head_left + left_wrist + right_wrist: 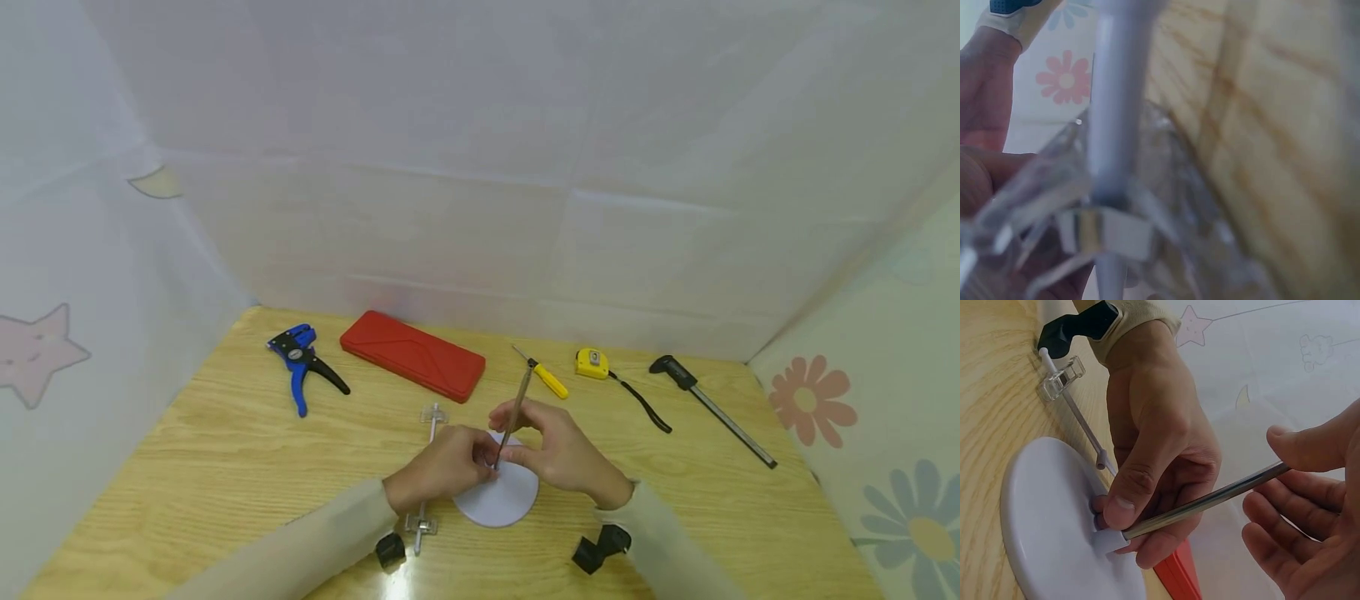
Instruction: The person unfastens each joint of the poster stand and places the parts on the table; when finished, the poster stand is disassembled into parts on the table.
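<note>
A white round base [1047, 506] with a short collar lies on the table, and a slim metal rod [1210, 499] rises at a slant from that collar. My left hand [450, 460] pinches around the collar, thumb and fingertips right at the rod's lower end. Higher up, the rod runs between the thumb and curled fingers of my right hand [558, 450]; its upper end sticks out above them in the head view. Beneath my left wrist lies a thin white rod [432, 429] with clear plastic clips [1060, 378], seen blurred and close in the left wrist view.
Behind the hands, from left to right, are a blue and black wire stripper [300, 358], a red case [412, 357], a yellow-handled screwdriver [551, 379], a yellow tape measure [592, 363] and a caliper [720, 417]. Pale cloth walls [487, 225] bound the table.
</note>
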Demonstrator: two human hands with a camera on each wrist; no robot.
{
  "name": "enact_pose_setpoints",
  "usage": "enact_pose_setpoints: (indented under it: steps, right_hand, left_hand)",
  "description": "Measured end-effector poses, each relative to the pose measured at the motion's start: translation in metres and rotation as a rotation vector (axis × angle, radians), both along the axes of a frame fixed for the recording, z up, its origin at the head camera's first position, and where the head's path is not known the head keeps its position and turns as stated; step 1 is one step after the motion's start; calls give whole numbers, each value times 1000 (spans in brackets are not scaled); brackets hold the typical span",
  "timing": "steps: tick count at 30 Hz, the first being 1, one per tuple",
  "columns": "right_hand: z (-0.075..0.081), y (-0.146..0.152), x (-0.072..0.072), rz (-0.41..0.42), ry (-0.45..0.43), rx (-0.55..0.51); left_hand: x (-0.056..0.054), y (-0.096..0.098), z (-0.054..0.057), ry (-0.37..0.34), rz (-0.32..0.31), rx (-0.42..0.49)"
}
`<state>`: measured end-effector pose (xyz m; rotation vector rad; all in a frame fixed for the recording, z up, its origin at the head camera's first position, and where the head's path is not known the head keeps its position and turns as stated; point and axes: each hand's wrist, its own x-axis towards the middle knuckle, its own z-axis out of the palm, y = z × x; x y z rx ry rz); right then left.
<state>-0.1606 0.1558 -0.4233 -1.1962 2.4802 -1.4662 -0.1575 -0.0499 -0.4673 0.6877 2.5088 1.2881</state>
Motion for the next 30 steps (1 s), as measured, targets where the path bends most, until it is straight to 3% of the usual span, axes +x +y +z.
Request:
enact_pose_setpoints:
  steps: [7,12,18,25,30]
  right_hand:
    - [-5,-1,0,-8,-29,52]
    - [-10,-4,1,6,12,75]
    - [-10,-5,6,-33,128,102]
    - [-10,-7,9,-135,378,193]
    - [-9,-8,9,-138,424,271]
  left_hand:
    - [1,1,-1,-1,1,2]
    - [1,0,-3,11,17,-12]
    - [0,0,-2,35,20,-14]
    - [-1,2,-3,54,25,-10]
    - [-2,2,-4,68,23,-19]
